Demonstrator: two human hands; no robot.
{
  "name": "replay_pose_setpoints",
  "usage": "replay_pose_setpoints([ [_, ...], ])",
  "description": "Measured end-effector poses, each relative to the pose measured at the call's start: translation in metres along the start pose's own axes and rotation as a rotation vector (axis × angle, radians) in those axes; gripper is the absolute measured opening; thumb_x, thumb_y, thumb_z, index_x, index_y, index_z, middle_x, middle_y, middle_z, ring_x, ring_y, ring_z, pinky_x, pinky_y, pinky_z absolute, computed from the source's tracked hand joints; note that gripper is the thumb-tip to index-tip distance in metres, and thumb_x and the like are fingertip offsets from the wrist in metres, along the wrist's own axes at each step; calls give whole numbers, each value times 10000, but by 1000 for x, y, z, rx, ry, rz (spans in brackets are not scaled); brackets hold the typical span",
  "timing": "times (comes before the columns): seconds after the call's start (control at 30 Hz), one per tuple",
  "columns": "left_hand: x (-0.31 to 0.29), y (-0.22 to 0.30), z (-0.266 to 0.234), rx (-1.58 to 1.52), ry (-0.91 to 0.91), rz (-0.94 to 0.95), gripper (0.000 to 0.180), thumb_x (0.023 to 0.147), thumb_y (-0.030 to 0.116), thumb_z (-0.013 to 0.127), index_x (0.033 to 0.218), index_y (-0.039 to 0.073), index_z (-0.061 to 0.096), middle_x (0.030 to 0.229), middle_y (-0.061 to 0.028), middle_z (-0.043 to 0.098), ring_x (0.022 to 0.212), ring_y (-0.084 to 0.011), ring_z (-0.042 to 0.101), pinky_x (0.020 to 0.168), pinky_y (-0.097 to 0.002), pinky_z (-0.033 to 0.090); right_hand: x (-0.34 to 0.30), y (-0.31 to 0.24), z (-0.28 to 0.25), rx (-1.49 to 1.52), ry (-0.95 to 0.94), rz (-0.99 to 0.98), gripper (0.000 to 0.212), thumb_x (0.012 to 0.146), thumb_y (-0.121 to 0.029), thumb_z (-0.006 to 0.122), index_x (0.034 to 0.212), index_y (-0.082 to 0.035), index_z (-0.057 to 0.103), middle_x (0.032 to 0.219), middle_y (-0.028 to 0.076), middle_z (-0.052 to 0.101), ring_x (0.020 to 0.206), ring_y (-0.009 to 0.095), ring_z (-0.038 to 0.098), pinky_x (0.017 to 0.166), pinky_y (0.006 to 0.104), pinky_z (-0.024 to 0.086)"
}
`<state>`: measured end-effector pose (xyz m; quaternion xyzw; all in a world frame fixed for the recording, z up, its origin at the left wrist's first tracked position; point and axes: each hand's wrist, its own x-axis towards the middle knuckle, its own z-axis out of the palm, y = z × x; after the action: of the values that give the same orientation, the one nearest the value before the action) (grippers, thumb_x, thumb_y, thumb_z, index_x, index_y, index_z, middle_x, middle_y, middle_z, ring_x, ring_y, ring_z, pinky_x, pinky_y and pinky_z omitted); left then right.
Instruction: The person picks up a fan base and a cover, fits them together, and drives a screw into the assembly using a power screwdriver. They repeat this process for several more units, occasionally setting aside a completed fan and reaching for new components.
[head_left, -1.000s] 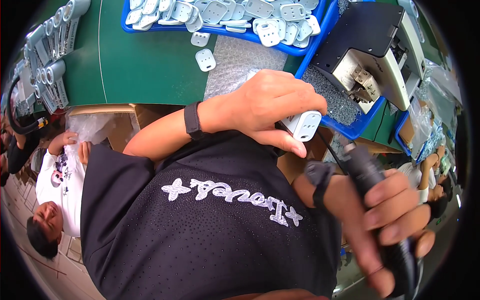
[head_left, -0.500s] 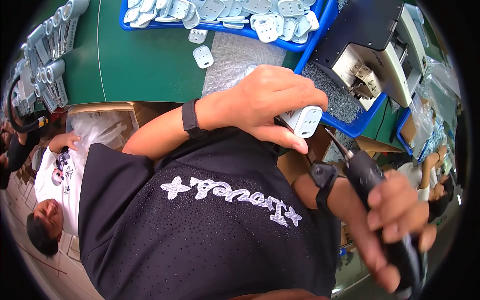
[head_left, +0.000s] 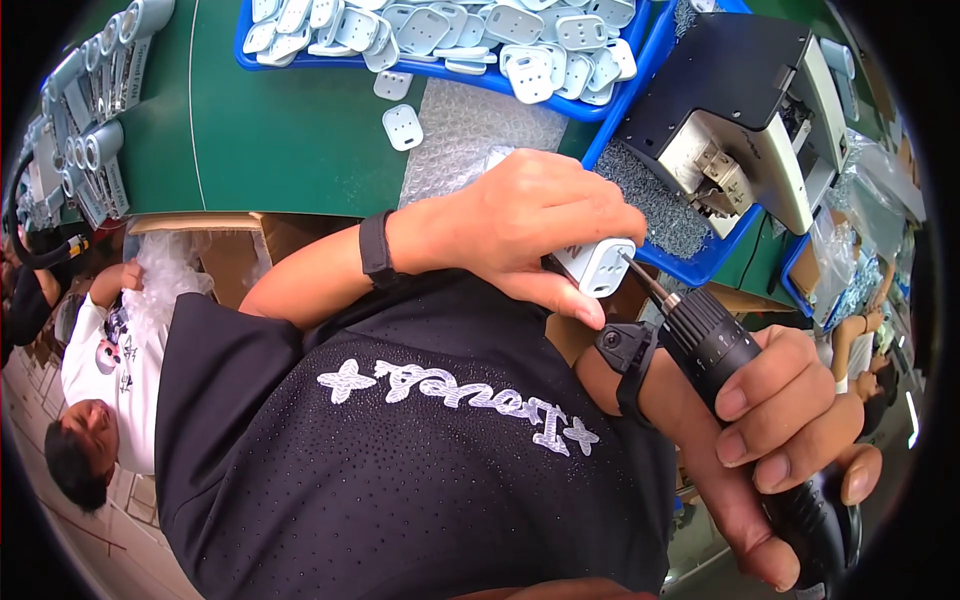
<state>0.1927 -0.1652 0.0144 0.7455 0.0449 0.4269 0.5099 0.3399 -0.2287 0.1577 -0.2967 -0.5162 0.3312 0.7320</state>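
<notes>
My left hand (head_left: 540, 215) is closed around a white plastic housing (head_left: 575, 262). A light rounded end cap (head_left: 606, 270) with several small holes faces right, toward the tool. My right hand (head_left: 790, 410) grips a black electric screwdriver (head_left: 708, 340) by its body, with the fingers wrapped round it. Its thin metal bit points up and left, and the tip meets the cap near an upper hole. Whether a screw sits at the tip is too small to tell. My palm and fingers hide most of the housing.
A blue tray (head_left: 420, 66) of light-blue caps stands at the back, with two loose caps (head_left: 403, 127) before it on the green table (head_left: 290, 130). At right, a black-and-white screw feeder (head_left: 720, 85) stands by a blue tray of screws (head_left: 665, 215). Handled parts (head_left: 100, 150) stand left. Co-workers sit both sides.
My right hand has brought the screwdriver up and left, so its tip now reaches the end cap. The housing in my left hand has shifted slightly down and left.
</notes>
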Motion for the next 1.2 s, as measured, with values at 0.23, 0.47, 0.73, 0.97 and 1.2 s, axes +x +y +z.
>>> replay_pose_setpoints([
  [0.23,0,-4,5,-31,54,45,589,831,523,740,1052,-11,625,897,-106,678,718,-267,676,593,-350,511,18,-21,-14,7,-269,204,665,920,-623,559,1345,-137,400,889,76,476,613,195,495,519,370,483],
  [0.47,0,-2,2,-7,16,31,591,829,523,742,1052,-11,625,886,-104,675,715,-268,675,590,-354,509,12,-4,-13,70,-246,149,558,915,-447,647,1306,-113,430,849,51,502,596,176,524,537,343,496],
  [0.73,2,3,6,79,80,83,603,813,503,770,1118,10,602,995,-115,664,789,-281,666,635,-354,510,-6,-1,2,108,-49,-1,668,815,-660,685,1163,-108,547,800,16,513,585,127,483,607,294,402],
  [0.97,-11,10,-1,365,172,236,496,797,346,794,1121,25,599,1050,-130,648,854,-276,674,698,-367,546,-15,-2,-11,154,72,-8,696,884,-666,587,1222,-68,472,742,40,495,517,153,482,527,333,438],
  [1.2,4,69,-62,764,96,332,423,738,225,754,1080,41,588,977,-56,624,796,-193,652,711,-298,549,-44,-16,-14,-111,328,-106,688,912,-669,537,1220,-58,462,712,24,472,490,132,443,473,296,399],
])
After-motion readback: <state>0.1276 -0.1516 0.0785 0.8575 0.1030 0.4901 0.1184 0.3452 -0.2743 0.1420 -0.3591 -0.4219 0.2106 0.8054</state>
